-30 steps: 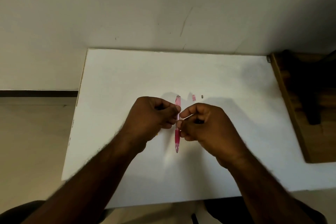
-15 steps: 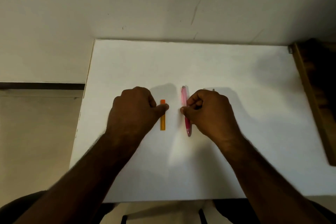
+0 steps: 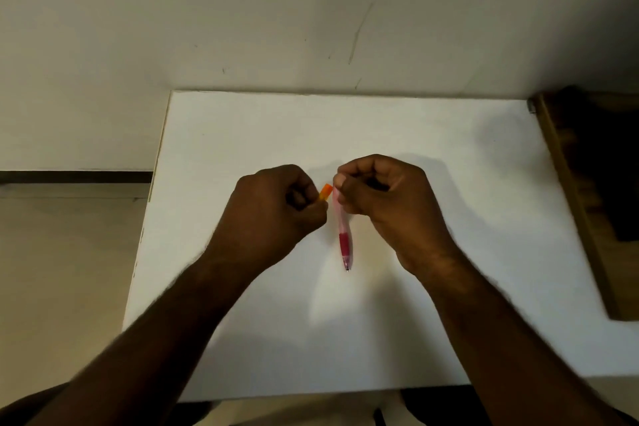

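A pink pen (image 3: pixel 343 235) with a darker red grip points its tip toward me over the white table (image 3: pixel 432 252). My right hand (image 3: pixel 383 201) pinches the pen's upper end, fingers curled. My left hand (image 3: pixel 276 214) is curled round a small orange piece (image 3: pixel 325 192), whose end sticks out just left of the pen's top. Both hands sit close together at the table's middle. The rest of the orange piece is hidden in my fist.
A wall (image 3: pixel 311 10) runs right behind the table. A dark wooden piece of furniture (image 3: pixel 587 201) stands against the table's right edge. Floor (image 3: pixel 62 270) lies to the left, past the table's left edge.
The orange piece lay on the table half a second ago; my left hand now holds it. My right hand has lifted the pen's top end, and both hands have come together.
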Available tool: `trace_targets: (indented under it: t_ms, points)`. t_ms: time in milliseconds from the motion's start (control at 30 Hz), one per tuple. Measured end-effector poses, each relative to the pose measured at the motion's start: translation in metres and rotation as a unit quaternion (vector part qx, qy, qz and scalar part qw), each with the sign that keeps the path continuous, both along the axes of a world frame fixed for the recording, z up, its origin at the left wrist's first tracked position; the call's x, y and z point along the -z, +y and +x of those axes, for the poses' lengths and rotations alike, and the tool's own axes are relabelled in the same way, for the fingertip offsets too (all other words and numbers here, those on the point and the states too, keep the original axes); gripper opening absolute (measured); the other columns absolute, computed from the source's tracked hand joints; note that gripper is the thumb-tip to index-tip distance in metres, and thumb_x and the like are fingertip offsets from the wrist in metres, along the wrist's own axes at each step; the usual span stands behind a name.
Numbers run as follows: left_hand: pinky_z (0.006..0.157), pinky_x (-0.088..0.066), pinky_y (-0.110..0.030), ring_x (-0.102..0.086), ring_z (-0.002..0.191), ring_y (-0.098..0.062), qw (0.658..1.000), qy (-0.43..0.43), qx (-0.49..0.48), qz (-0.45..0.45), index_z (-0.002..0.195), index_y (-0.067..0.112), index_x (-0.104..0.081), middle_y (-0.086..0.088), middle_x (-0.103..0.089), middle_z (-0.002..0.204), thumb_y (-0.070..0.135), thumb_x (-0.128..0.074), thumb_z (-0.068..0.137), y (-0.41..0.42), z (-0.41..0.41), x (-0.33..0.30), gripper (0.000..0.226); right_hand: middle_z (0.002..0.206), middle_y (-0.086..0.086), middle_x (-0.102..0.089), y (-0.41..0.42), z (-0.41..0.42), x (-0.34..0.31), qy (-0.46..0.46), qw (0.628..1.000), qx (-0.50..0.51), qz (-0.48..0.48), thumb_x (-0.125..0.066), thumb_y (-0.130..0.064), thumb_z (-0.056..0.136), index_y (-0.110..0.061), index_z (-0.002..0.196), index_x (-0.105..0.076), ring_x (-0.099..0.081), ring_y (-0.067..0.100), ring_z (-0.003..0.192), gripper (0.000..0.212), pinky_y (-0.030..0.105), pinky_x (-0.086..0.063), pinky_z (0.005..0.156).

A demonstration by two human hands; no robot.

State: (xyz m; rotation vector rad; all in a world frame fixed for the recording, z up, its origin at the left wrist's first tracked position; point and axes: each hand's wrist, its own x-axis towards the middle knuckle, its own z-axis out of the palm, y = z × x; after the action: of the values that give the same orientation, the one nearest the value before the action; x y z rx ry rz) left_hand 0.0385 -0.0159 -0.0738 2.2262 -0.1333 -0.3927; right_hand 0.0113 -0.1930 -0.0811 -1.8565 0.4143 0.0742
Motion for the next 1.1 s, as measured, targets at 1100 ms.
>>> trace_targets:
  t_ms: [1100]
  points:
    - [0.066, -0.055, -0.032, -0.066, 0.067, -0.002, 0.99, 0.028, -0.031, -0.133, 0.096, 0.027, -0.078, 0.006, -0.076, 0.086, 0.013, -0.061, 0.096, 0.018, 0.016, -0.012, 0.021, 0.094, 0.001, -0.076, 0.042, -0.017, 0.015, -0.058, 0.918, -0.22, -0.324, -0.066, -0.02, 0.095, -0.019, 0.098, -0.078, -0.069, 0.022, 0.084, 0.013, 0.034, -0.055, 0.08]
